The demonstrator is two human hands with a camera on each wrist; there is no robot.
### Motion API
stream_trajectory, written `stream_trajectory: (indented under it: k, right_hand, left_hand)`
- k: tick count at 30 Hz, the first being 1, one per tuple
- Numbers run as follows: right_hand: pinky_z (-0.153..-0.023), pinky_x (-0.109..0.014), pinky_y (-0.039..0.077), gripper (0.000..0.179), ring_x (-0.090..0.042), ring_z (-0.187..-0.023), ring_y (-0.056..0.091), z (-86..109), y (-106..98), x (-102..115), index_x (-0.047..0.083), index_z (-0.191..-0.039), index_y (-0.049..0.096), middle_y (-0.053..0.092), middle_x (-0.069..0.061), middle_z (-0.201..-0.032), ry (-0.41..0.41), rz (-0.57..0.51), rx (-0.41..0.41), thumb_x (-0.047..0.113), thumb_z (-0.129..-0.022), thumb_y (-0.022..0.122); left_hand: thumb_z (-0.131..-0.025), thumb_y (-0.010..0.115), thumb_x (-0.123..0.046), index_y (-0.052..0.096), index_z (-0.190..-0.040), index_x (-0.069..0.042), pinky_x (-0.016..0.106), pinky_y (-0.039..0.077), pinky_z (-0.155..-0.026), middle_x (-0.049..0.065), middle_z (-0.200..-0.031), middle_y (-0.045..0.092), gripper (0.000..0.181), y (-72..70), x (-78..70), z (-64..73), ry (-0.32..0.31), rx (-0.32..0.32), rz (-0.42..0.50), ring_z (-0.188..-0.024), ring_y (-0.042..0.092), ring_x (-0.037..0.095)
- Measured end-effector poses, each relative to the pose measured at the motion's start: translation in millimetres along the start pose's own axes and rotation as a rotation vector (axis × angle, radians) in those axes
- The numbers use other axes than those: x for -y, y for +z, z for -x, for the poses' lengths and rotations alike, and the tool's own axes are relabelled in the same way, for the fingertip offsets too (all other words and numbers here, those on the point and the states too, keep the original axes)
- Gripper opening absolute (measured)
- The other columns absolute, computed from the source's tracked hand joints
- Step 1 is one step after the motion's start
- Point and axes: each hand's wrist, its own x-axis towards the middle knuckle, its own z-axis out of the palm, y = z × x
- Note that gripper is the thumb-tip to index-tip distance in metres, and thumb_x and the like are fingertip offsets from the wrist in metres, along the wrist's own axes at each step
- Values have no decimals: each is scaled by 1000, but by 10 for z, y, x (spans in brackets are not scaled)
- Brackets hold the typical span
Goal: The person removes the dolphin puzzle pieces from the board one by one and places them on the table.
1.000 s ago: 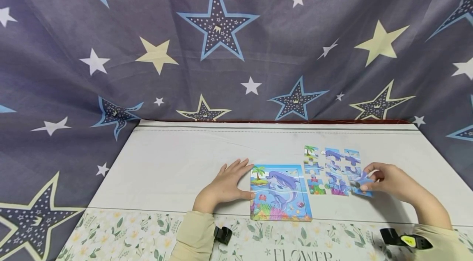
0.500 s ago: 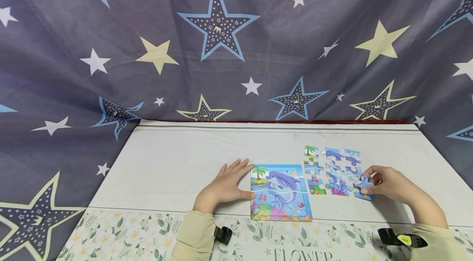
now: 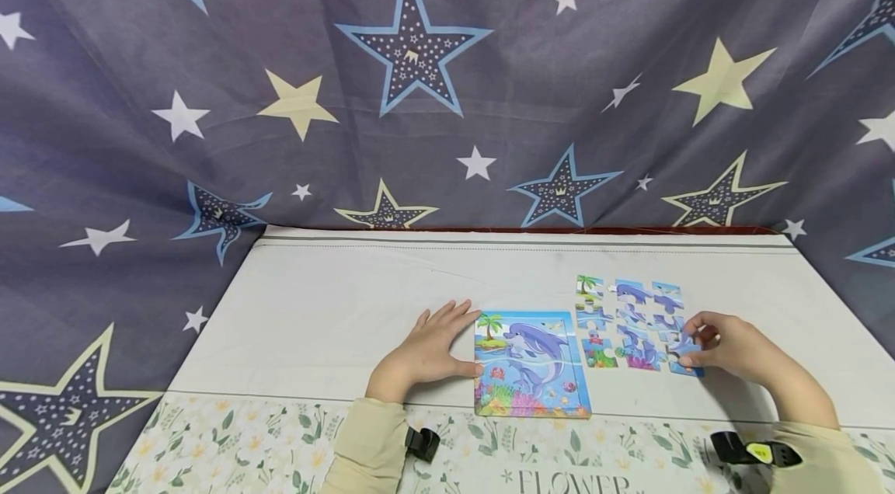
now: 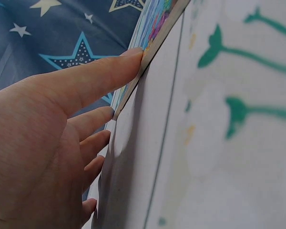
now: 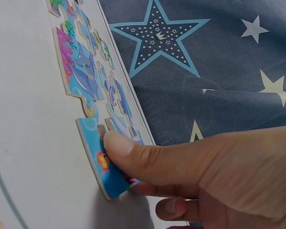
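A square dolphin puzzle board (image 3: 533, 363) lies flat at the middle front. My left hand (image 3: 428, 352) rests at its left edge with fingers spread; in the left wrist view the thumb (image 4: 100, 71) touches the board's side. Right of the board, several jigsaw pieces (image 3: 639, 356) lie in a loose grid with the same dolphin picture. My right hand (image 3: 741, 350) pinches a blue jigsaw piece (image 5: 92, 137) at the grid's near right corner. Its thumb (image 5: 119, 145) lies over the printed face, which shows a small orange fish. The piece sits close beside its neighbours.
The white table cover (image 3: 349, 276) has a floral band (image 3: 259, 440) along the front. A dark star-patterned curtain (image 3: 447, 129) stands behind the table and along both sides. Black straps with small devices (image 3: 755, 450) are on both wrists.
My right hand shifted slightly right with the blue jigsaw piece, then back left against the grid. The left hand and the puzzle board have stayed in place.
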Motion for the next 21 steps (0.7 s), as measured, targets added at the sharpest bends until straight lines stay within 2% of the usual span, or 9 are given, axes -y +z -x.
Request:
stream_trajectory:
  k: [8,15,21]
  right_hand:
    - [-62,-34,44,41,-18,-75,53,7,-28,6,-2,-101,63,61,-4,-84,25,-3,-5,20,-76,86]
    - [-62,-35,45,41,-19,-76,55,-20,-34,79,-4,-108,62,64,-7,-88,64,24,-23,31,-90,74]
    - [-57,-34,44,37,-17,-72,56,-59,6,221,-4,-114,62,66,-11,-93,39,24,-51,31,-99,63]
  left_hand:
    - [-81,78,-44,37,-155,-16,57,2,-120,7,-163,24,89,-8,-12,-11,-7,1,-1,-151,13,29]
    - [-83,77,-43,38,-154,-15,56,4,-120,10,-162,23,86,-25,-36,17,-26,-1,-4,-151,10,32]
    - [-89,72,-37,43,-150,-8,55,11,-120,14,-161,26,74,-58,-71,60,-25,-56,-19,-150,13,35]
